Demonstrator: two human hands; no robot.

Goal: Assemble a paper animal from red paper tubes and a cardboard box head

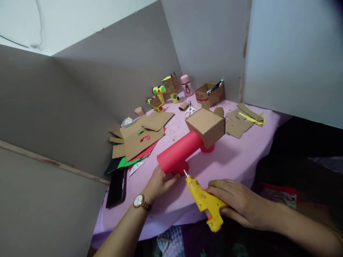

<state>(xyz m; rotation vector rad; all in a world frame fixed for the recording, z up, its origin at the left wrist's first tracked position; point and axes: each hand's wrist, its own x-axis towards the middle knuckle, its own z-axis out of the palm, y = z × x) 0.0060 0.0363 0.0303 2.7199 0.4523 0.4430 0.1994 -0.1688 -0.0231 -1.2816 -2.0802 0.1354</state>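
Closest to me, her right hand point(241, 203) is wrapped around a yellow glue gun point(205, 202), its metal tip touching the near end of a red paper tube point(179, 152). Left hand point(160, 182), a watch point(138, 201) on its wrist, is cupped against that same tube end, fingers curled on it, steadying it on the pink tabletop point(241, 157). A closed cardboard box point(207, 125) sits on the tube's far end.

With the hot tip so near the left fingers, a slip could burn them, I'd say, or glue might drip onto the cloth. Pressing hard might also dent the tube.

Farther back, an open cardboard carton point(209, 94) holds some dark items I can't make out. Scissors point(189, 109) lie near it, and cardboard sheets point(139, 135) lie off to the left.
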